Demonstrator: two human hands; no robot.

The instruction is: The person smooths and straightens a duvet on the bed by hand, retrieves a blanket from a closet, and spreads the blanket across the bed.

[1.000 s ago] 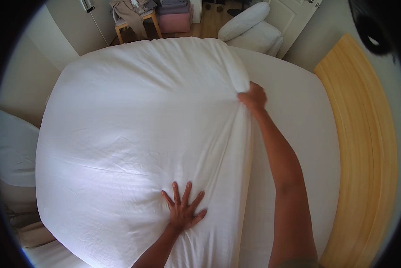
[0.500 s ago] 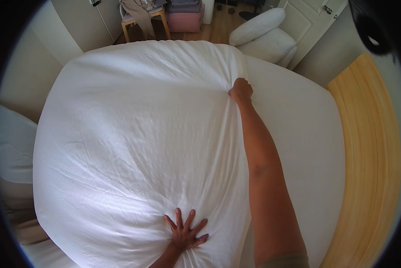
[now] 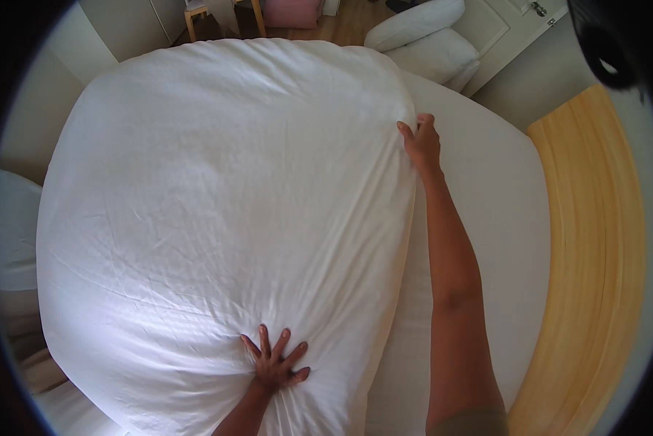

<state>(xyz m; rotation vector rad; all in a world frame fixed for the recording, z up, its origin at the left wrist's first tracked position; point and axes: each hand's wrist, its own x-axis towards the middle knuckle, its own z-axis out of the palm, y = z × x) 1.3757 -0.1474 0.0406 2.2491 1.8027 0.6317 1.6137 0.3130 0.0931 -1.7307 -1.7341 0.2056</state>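
A puffy white duvet covers most of the bed, its folded edge running down over the white bottom sheet. My left hand lies spread on the lower part of the duvet, with creases fanning out around the fingers. At the duvet's upper right edge is my right hand, its thumb on the top side and the fingers apart from the thumb at the rim. The cloth there looks smoother, with no tight pinch in it.
A pale wooden headboard curves along the right. Beyond the bed stand white pillows, a white door, a wooden-legged chair and a pink folded item. Light cloth hangs at far left.
My right hand has moved right and slightly up from its bunched grip, and its fingers have loosened. The gathered folds there have flattened. My left hand stays spread on the duvet.
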